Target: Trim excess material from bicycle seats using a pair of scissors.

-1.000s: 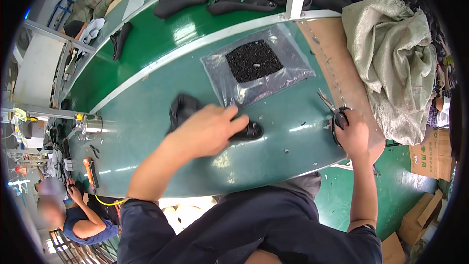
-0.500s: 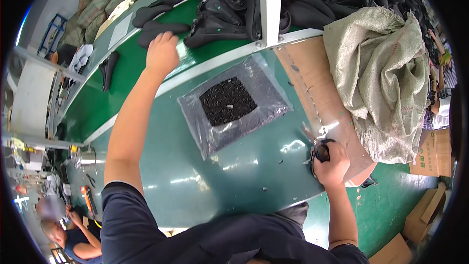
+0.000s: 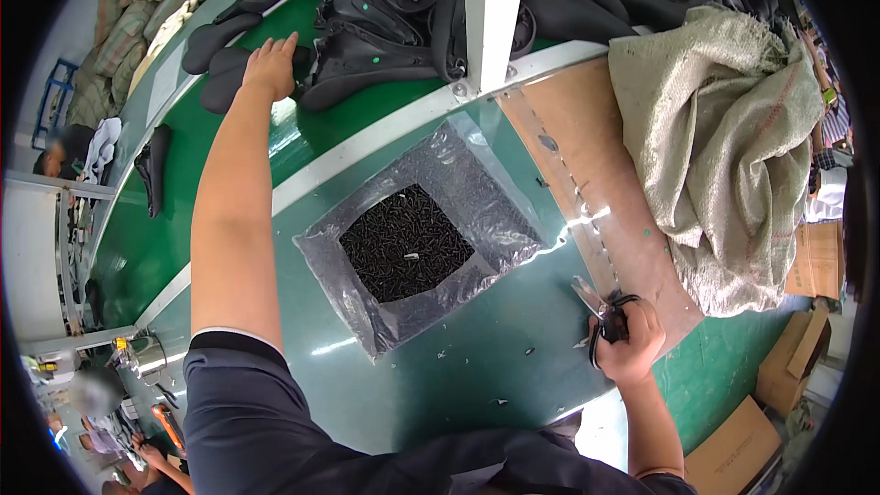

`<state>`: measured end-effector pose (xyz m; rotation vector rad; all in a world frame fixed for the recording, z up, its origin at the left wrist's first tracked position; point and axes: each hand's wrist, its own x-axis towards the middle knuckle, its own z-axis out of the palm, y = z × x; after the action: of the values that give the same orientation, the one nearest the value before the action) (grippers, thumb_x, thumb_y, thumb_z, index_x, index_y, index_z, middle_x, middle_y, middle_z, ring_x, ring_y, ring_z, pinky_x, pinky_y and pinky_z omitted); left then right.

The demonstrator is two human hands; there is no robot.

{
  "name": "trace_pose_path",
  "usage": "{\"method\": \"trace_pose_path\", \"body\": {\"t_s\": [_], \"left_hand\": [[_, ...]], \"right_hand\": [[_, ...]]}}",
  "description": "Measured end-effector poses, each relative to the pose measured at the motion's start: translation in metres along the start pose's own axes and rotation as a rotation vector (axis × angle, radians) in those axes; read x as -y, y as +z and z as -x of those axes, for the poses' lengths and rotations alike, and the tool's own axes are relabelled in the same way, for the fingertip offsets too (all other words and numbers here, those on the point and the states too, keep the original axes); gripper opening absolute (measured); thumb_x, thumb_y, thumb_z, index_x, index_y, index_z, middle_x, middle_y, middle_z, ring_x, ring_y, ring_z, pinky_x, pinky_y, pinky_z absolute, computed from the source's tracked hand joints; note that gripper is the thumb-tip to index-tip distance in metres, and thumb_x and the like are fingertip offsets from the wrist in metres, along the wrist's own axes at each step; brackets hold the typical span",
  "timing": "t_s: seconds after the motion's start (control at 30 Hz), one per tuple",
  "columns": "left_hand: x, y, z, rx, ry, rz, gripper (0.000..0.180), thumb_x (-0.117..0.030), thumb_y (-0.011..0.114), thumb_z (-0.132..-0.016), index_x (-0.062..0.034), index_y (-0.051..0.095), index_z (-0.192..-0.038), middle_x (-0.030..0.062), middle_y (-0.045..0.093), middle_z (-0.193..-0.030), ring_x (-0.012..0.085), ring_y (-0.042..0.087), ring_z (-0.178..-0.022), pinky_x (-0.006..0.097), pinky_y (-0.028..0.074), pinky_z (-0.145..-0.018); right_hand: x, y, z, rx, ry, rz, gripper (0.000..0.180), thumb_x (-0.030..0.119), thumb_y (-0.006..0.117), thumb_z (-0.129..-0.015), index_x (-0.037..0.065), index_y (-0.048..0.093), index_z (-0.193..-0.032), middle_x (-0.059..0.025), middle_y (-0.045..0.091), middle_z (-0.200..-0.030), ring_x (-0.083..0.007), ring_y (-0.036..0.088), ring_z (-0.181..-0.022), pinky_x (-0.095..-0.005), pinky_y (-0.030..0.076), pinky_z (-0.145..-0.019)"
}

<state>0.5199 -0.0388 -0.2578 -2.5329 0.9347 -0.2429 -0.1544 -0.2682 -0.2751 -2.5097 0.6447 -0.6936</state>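
the left hand point(image 3: 269, 66) reaches far, fingers spread flat on a black shoe piece point(image 3: 213, 41) at the desk's far left edge, lying crosswise. the right hand point(image 3: 629, 339) grips scissors point(image 3: 605, 321) by the near right edge.

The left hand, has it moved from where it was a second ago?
Yes. The left hand has gone away from the person, past the clear bag of small black pieces, and now lies flat on a black piece across the white rail.

Counted: two hands, left point(image 3: 269, 64) at 11 o'clock, right point(image 3: 628, 341) at 4; one scissors point(image 3: 605, 316); one clear bag point(image 3: 426, 236) of screws; one burlap sack point(image 3: 724, 137); two cardboard boxes point(image 3: 738, 449).
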Motion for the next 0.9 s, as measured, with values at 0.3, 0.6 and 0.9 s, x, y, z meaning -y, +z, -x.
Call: {"method": "trace_pose_path", "body": {"t_s": [0.3,0.6,0.9], "left_hand": [[0.050,-0.027,0.120,-0.459,0.011,0.296,0.051,0.003,0.075,-0.085,-0.0141,0.070,-0.133,0.0081,0.064,-0.143,0.0306,0.061,-0.135,0.043,0.055,-0.107],[0.026,-0.155,0.366,-0.576,-0.186,1.458,0.059,0.008,0.080,-0.091,-0.0040,0.062,-0.146,0.0083,0.069,-0.135,0.0151,0.067,-0.121,0.032,0.057,-0.104],[-0.052,-0.234,0.494,-0.401,0.324,2.107,0.069,-0.005,0.086,-0.088,0.0049,0.053,-0.148,0.0250,0.067,-0.142,0.0335,0.066,-0.134,0.047,0.052,-0.117]], "right_hand": [[0.003,0.001,0.000,-0.021,-0.061,-0.007,0.028,0.011,0.086,-0.073,0.000,0.068,-0.093,-0.0173,0.067,-0.086,-0.0396,0.065,-0.073,-0.0451,0.053,-0.064],[-0.009,0.002,0.020,-0.068,-0.054,0.076,0.028,0.013,0.088,-0.080,0.003,0.068,-0.096,-0.0113,0.060,-0.079,-0.0290,0.055,-0.064,-0.0427,0.046,-0.060],[0.003,-0.008,0.030,-0.061,-0.157,0.030,0.033,0.015,0.091,-0.081,0.001,0.070,-0.103,-0.0105,0.062,-0.079,-0.0289,0.060,-0.066,-0.0419,0.049,-0.062]]}}
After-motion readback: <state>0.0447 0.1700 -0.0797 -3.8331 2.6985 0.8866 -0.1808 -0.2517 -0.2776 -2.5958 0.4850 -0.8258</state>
